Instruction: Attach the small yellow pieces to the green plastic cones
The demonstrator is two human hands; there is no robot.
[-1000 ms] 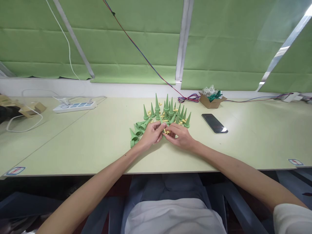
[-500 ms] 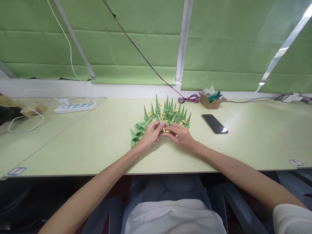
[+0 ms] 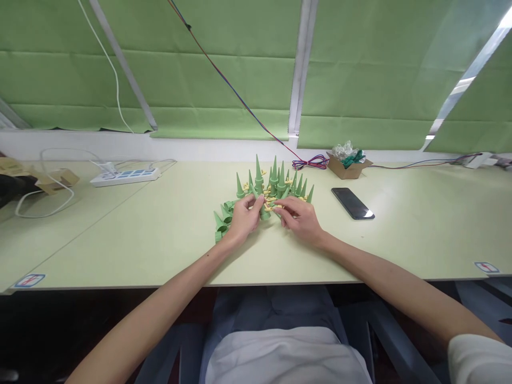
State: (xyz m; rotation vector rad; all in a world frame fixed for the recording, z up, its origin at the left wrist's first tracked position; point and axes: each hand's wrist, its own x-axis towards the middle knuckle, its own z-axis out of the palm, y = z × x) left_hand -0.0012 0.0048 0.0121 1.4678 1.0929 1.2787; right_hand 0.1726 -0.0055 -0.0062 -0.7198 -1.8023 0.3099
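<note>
Blinds (image 3: 224,69) in green are hanging behind the pale tabletop (image 3: 160,240), which is carrying everything at hand. Just beyond the hands, a cluster of standing green plastic spikes (image 3: 259,182) is resting on broad collars, probably for steadiness, with tips pointing up. A white power strip (image 3: 125,177) is lying well to the left, and an open cardboard box (image 3: 349,171), holding clear plastic, is sitting near the wall to the right. The left hand (image 3: 245,216) is closing around one spike, while the right hand (image 3: 300,217) is facing it, thumb and finger appearing to pinch a yellow piece. A black smartphone (image 3: 352,203) is lying apart, right of both hands. Several loose spikes (image 3: 218,221) are lying beside the left hand, some showing hollow wide ends. The held spike (image 3: 264,214) is sitting between the hands, its long axis tilting, tip pointing away from the person and slightly left, collar facing nearer and rightward; the left grip is presumably steadying it for the right fingers. Smallest, the yellow valve piece (image 3: 268,208) is projecting beside that collar.
</note>
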